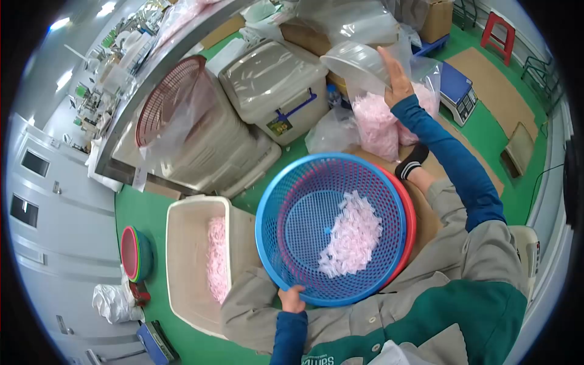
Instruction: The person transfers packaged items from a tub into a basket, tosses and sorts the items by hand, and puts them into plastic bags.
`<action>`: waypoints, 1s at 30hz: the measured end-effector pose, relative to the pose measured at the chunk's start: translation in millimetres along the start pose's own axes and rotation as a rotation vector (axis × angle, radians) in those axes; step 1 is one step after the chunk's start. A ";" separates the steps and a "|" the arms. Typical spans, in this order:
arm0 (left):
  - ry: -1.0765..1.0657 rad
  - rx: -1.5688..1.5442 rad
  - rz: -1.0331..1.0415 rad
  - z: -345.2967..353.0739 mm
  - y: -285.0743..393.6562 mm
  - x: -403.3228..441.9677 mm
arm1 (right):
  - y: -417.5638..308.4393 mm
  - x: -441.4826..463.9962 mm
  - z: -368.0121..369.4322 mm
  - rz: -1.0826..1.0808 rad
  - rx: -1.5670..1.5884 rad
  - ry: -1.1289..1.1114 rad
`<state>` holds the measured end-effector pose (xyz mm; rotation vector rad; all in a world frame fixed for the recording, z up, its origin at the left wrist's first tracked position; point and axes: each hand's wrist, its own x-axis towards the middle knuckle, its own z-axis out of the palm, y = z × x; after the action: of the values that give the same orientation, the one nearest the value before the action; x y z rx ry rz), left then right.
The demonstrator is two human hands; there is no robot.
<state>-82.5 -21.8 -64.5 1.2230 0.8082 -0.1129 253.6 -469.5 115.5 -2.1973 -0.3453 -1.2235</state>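
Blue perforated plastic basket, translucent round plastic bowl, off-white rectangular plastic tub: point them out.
Blue perforated plastic basket (305, 222), head view: bare mesh floor.
Translucent round plastic bowl (356, 61), head view: wall.
Off-white rectangular plastic tub (243, 238), head view: outer wall.

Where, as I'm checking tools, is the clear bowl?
In the head view, the clear bowl is upper right of centre, held in the right hand, just above bagged pink pieces.

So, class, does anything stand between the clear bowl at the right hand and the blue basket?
Yes, in this view: a bag of pink pieces lies between the clear bowl at the right hand and the blue basket. The bowl might pass above it, but one view cannot settle the clearance.
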 end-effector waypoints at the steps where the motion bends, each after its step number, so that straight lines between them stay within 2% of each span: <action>1: -0.003 -0.004 0.013 -4.0 -0.4 1.2 | -16.3 -10.1 -7.4 0.008 0.061 -0.023; 4: -0.026 -0.103 0.165 -8.8 20.7 -45.6 | -78.2 -42.4 -60.3 -0.009 0.196 -0.149; 6: -0.053 -0.172 0.189 -1.9 49.8 -73.9 | -117.9 -72.2 -88.2 0.101 0.456 -0.175; 7: -0.068 -0.207 0.201 1.3 64.1 -87.9 | -128.1 -74.8 -91.2 0.075 0.458 -0.208; 9: -0.077 -0.295 0.192 -6.6 52.1 -62.8 | -148.3 -79.3 -97.1 0.025 0.463 -0.276; 10: -0.048 -0.279 0.185 5.0 58.0 -52.1 | -146.1 -72.4 -90.6 -0.089 0.289 -0.332; 11: -0.019 -0.263 0.179 16.6 63.9 -41.4 | -140.8 -73.1 -74.6 -0.155 0.256 -0.362; 13: -0.080 -0.268 0.292 46.6 80.1 -27.4 | -135.0 -69.9 -65.5 -0.071 0.083 -0.500; 15: -0.135 -0.321 0.391 61.6 92.7 -19.5 | -137.5 -47.5 -64.6 -0.225 0.077 -0.355; 18: -0.126 -0.293 0.405 63.8 114.2 -48.9 | -148.2 -8.4 -92.2 -0.432 0.051 -0.160; 20: -0.161 -0.306 0.388 76.4 140.4 -86.4 | -143.9 -9.6 -93.0 -0.406 0.027 -0.151; 22: -0.181 -0.258 0.500 80.6 147.9 -101.9 | -122.0 -28.8 -79.2 -0.411 -0.098 -0.168; 23: -0.201 -0.252 0.580 86.7 150.0 -105.4 | -111.8 -63.7 -60.2 -0.342 -0.064 -0.186; 24: -0.138 -0.331 0.620 99.1 148.0 -101.7 | -106.8 -118.7 -28.0 -0.170 0.084 -0.231; 25: -0.177 -0.175 0.662 93.8 138.5 -83.4 | -104.6 -170.5 3.2 0.016 0.226 -0.279; 28: -0.095 -0.131 0.548 87.7 92.0 -43.1 | -116.7 -327.0 71.5 0.825 0.634 -0.426; 30: -0.027 -0.159 0.386 82.0 80.7 -49.2 | -139.4 -350.5 65.6 1.372 0.936 -0.599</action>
<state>-38.5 -79.3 37.6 1.2023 0.5346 0.2442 40.3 -298.8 -152.7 -1.3058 0.3201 0.3380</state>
